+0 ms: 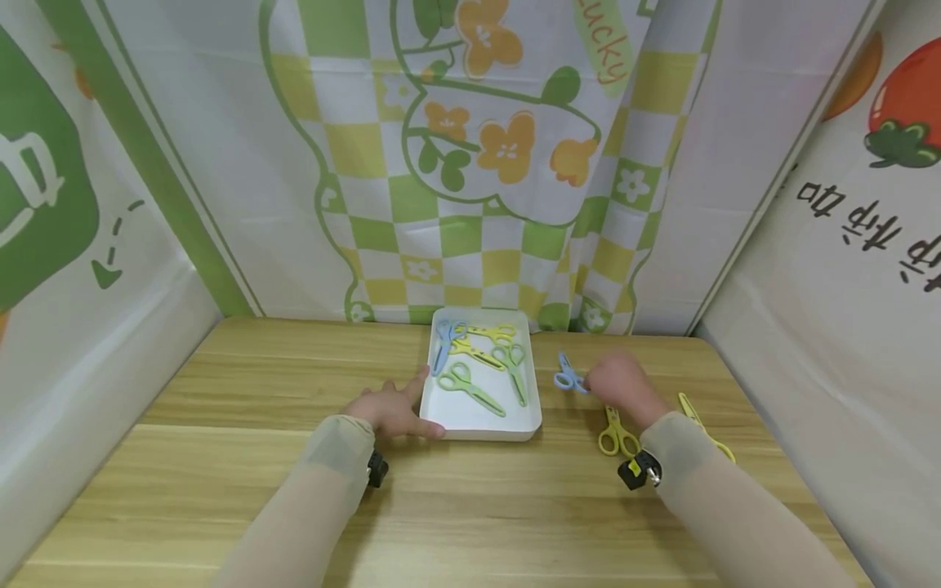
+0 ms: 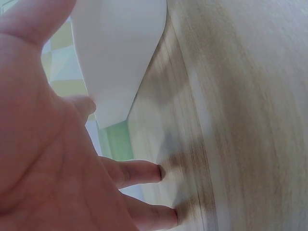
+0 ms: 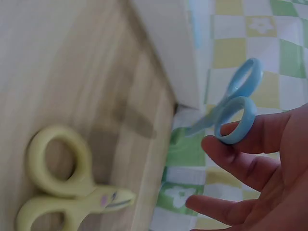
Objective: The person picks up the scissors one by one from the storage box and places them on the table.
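Observation:
My right hand point(image 1: 625, 388) pinches a pair of light blue scissors point(image 3: 248, 120) by one handle ring. In the right wrist view they are off the table, with the blades pointing towards the white tray. Spread fingers of my left hand point(image 1: 390, 411) touch the left side and near corner of the white tray point(image 1: 485, 435), two of them resting on the table in the left wrist view. Inside the tray lie blue scissors point(image 1: 441, 357), green scissors point(image 1: 481, 398) and other pairs in yellow and green.
Yellow scissors point(image 3: 86, 185) lie on the wooden table point(image 1: 515, 514) below my right hand. Another yellow pair point(image 1: 693, 415) is farther right, partly covered by my wrist. A patterned curtain point(image 1: 470, 245) hangs behind the tray, and printed cloth walls stand at both sides.

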The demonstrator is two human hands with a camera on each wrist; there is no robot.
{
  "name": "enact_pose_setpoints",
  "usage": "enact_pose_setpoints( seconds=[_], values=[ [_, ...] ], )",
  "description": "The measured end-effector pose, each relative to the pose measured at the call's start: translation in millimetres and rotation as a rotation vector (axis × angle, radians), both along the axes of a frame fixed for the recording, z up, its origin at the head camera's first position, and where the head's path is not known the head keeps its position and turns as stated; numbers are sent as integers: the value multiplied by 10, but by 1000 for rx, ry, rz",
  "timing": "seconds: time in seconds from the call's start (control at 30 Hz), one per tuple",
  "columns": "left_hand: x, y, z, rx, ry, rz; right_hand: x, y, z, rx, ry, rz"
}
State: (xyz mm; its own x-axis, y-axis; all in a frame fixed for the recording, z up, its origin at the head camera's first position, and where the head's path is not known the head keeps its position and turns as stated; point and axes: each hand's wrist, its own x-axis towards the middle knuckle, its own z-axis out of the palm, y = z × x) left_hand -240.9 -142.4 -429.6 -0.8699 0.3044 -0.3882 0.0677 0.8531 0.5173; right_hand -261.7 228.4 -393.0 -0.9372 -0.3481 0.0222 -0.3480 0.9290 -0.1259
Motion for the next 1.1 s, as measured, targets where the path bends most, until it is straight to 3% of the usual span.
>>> enact_pose_setpoints(
  seconds=[0.1, 0.2, 0.3, 0.53, 0.73, 0.87, 0.93, 1.1],
  values=[
    [6, 4, 3, 0, -2, 1, 44, 25, -55, -113, -116, -166],
    [11, 3, 11, -5, -3, 8, 67, 30, -105, -150, -185, -296],
    [11, -1, 11, -2, -2, 9, 74, 34, -134, -130, -212, -332],
    [4, -2, 8, 1, 1, -1, 101, 39, -163, -7, -240, -218],
    [-1, -5, 1, -8, 7, -7, 123, 25, -245, -55, -266, -253],
    [-2, -5, 7, -13, 6, -7, 119, 36, -248, -33, -249, -223],
    [-8, -4, 4, -13, 4, -7, 110, 41, -230, -29, -230, -179],
    [-32, -8, -19, -33, -10, 3, 82, 45, -224, 18, -148, 65]
  ],
)
